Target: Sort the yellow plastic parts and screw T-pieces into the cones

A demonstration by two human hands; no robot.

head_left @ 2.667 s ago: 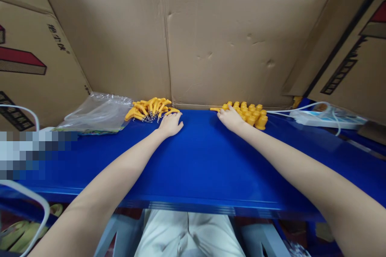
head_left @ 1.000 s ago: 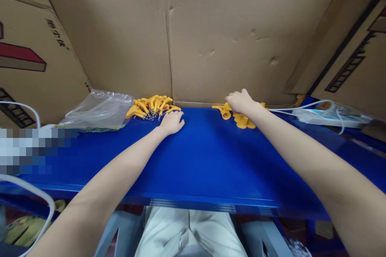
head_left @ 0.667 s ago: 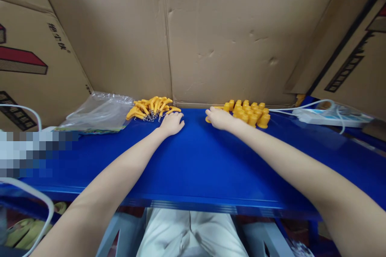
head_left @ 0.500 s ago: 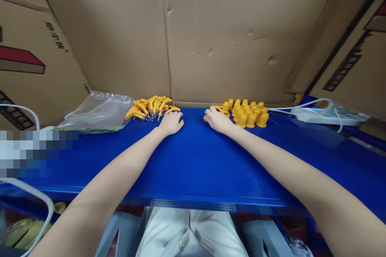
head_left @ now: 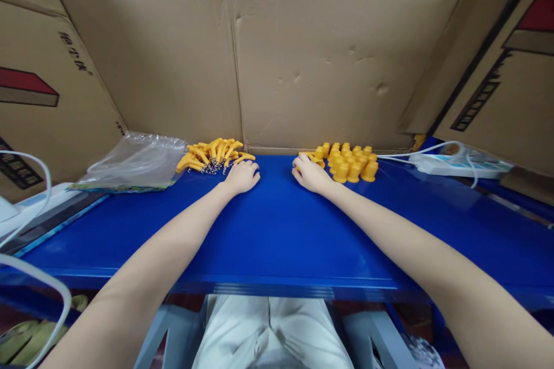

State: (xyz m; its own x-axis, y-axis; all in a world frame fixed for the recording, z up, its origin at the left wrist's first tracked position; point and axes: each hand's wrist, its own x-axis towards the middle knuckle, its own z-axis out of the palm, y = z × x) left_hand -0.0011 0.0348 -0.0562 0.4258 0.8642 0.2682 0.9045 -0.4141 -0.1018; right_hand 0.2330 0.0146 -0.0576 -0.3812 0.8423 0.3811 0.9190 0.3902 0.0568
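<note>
Yellow cup-shaped pieces [head_left: 354, 166] stand on the blue table [head_left: 277, 230] just to the right of the right hand [head_left: 311, 175], the nearer of the two. Behind this hand lies a tipped yellow piece [head_left: 320, 164], partly hidden, its long axis seeming sideways. Right fingers are bent with some yellow at the tips; I cannot tell whether they grip it. Left hand [head_left: 242, 176], grip also unclear, borders the curved yellow pieces [head_left: 214, 151].

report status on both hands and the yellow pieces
Left hand beside metal-tipped yellow pieces, contact unclear. Right hand by cup-shaped yellow pieces, grip hidden. Plastic bag farther left.
</note>
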